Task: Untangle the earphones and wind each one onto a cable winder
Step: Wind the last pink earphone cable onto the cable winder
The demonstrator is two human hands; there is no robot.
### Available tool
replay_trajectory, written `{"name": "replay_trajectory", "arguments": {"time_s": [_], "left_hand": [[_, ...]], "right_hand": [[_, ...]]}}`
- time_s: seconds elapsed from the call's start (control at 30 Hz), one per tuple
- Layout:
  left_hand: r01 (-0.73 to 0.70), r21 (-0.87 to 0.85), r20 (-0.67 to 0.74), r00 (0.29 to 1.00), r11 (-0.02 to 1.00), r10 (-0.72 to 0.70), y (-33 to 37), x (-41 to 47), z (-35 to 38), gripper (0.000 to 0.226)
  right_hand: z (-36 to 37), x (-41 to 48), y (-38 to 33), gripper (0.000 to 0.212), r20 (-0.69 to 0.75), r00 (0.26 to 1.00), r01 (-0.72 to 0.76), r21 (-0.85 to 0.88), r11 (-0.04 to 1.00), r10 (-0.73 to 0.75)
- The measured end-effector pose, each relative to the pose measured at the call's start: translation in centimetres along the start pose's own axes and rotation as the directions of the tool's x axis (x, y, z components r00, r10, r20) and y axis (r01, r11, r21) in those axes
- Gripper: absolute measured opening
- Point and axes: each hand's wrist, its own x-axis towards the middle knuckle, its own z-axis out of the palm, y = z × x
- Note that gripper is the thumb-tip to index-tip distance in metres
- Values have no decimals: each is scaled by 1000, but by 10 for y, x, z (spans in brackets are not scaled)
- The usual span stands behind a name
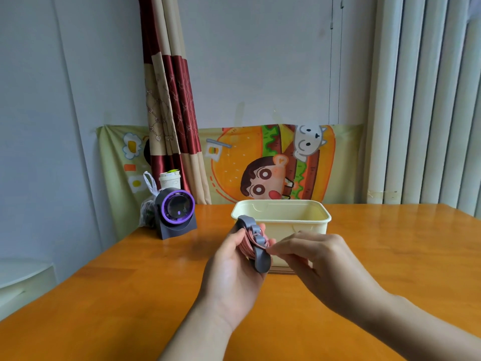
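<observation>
Our left hand (234, 259) grips the grey winder (256, 243) wrapped in pink cable (247, 246), its length slanting away-left; our right hand (309, 259) pinches its near end before the tub (307, 220).

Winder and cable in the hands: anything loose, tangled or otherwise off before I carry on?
Nothing stands out. The pink cable lies in neat parallel turns on the grey winder, held by the left hand while the right hand pinches at its lower end. The cream tub sits upright on the table. Earbuds and plug aren't visible.
</observation>
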Motion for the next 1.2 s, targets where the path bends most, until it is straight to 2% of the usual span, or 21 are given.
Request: {"name": "replay_trajectory", "arguments": {"time_s": [0.2,0.43,0.53,0.63,0.73,0.8,0.97,1.07,1.13,1.2], "left_hand": [[-21,98,47,999,995,16,-1,-5,4,34],[-53,226,177,984,973,12,0,-8,3,40],[-35,249,224,974,968,-22,0,-9,-3,41],[-16,271,268,962,962,-60,2,-8,-7,41],[-28,295,318,946,955,-70,5,-6,-9,40],[-55,360,353,932,931,-82,7,-6,-10,39],[-234,565,469,880,791,-75,11,-6,-15,42],[-399,691,533,845,602,-52,11,-10,-13,37],[-437,743,525,851,507,-36,10,-13,-12,32],[-449,792,494,870,413,-2,9,-12,-13,39]], "right_hand": [[-14,9,0,21,106,994,5,-41,999,-1],[-20,15,-6,19,138,990,-3,-150,989,24],[-27,21,-8,16,167,968,-184,-45,982,189],[-33,25,-7,15,207,921,-360,128,924,330],[-36,29,-10,11,235,895,-430,224,875,380],[-36,30,-12,9,240,890,-440,220,871,389],[-35,32,-15,13,228,884,-450,175,875,409],[-35,33,-14,13,221,864,-496,219,841,452],[-36,33,-13,10,223,851,-520,241,819,475],[-37,32,-14,10,226,845,-530,242,813,484]]}}
